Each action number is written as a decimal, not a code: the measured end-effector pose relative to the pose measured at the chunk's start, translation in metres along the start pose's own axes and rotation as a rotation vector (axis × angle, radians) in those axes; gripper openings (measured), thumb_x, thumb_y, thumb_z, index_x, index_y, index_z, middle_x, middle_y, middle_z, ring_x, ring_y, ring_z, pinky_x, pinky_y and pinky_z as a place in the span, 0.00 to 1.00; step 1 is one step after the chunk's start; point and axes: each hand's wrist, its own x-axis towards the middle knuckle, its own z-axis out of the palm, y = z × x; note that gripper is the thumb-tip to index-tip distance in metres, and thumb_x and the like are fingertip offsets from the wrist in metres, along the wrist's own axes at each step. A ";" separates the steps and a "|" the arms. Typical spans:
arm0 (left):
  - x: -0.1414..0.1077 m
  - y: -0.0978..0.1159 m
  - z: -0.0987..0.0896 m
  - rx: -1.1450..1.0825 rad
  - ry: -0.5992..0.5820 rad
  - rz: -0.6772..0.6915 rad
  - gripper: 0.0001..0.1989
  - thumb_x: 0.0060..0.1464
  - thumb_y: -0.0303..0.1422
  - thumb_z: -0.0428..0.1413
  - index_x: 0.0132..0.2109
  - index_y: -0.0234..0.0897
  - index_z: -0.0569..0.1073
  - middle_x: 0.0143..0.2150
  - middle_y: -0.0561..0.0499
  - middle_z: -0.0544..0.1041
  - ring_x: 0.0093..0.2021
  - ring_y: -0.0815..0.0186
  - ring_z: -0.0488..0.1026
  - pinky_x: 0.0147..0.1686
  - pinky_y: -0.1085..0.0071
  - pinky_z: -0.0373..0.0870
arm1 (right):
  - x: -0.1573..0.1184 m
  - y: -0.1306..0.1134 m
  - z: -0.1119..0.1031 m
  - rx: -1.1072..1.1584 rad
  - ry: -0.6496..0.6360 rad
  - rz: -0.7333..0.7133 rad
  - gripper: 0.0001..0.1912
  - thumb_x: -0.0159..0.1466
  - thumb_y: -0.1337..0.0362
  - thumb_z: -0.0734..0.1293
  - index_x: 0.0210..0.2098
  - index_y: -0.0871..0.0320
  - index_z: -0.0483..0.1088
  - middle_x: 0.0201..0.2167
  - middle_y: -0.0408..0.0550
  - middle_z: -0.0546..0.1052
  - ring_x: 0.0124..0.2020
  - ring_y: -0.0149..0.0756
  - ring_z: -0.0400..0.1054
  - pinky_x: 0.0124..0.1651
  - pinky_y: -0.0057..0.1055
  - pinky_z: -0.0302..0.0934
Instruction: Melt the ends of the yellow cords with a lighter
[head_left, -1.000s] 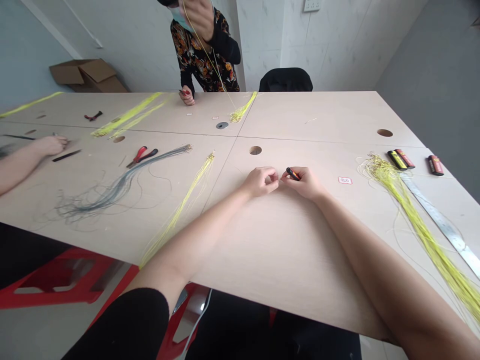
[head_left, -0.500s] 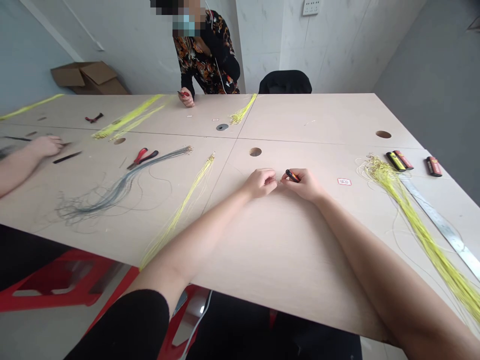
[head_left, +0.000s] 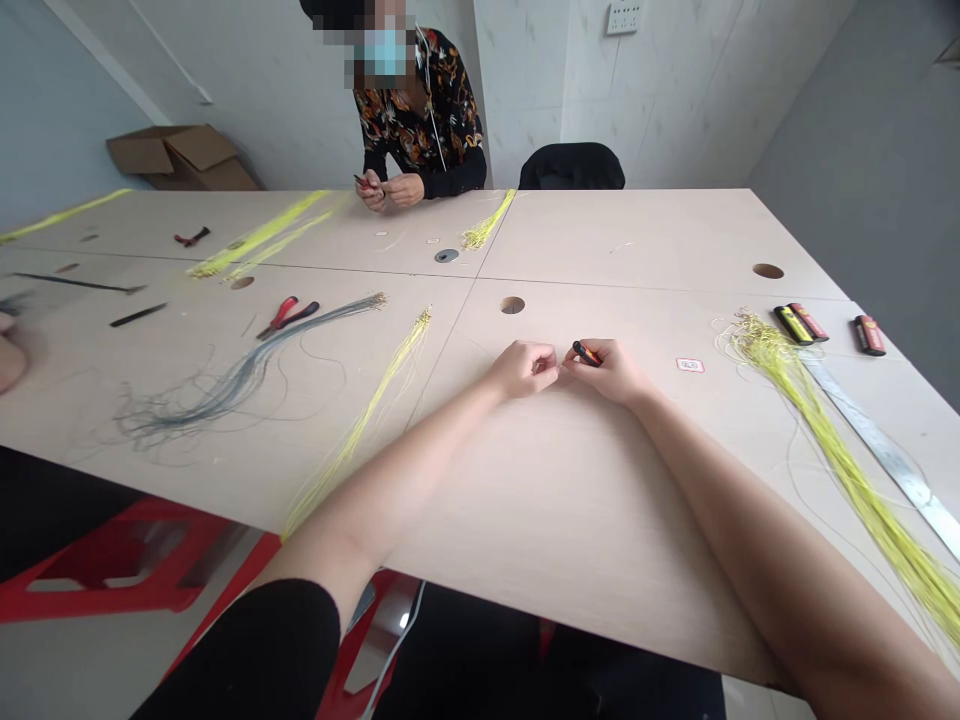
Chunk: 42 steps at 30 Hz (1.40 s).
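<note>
right hand (head_left: pixel 615 375) grasps slim black tool (head_left: pixel 586 354), likely light, stiff, best held mid-barrel; left hand's (head_left: pixel 519 371) grasp can't be told.

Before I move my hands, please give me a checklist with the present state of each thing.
1. Right hand has a grip on the black stick: ok.
2. Left hand holds something: cannot tell, its fingers hide it.
3. Left yellow threads well away from the left arm: not ok, their near end reaches it in view.
4. Pliers away from both hands: ok.
5. Lighters away from both hands: ok, far right.
</note>
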 end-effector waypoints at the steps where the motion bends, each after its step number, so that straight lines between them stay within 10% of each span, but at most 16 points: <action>1: 0.000 0.001 0.000 -0.004 0.002 0.000 0.08 0.46 0.33 0.51 0.22 0.35 0.63 0.19 0.57 0.64 0.22 0.73 0.59 0.26 0.74 0.56 | 0.000 0.000 0.000 0.000 0.000 0.000 0.09 0.52 0.60 0.62 0.23 0.60 0.66 0.19 0.39 0.58 0.23 0.26 0.48 0.28 0.28 0.45; 42: -0.001 0.003 -0.003 -0.187 -0.021 -0.167 0.14 0.48 0.35 0.52 0.19 0.34 0.66 0.15 0.56 0.61 0.19 0.74 0.55 0.22 0.73 0.50 | -0.001 -0.003 -0.003 -0.031 0.021 0.056 0.09 0.52 0.62 0.62 0.29 0.59 0.69 0.18 0.37 0.56 0.21 0.26 0.47 0.25 0.28 0.44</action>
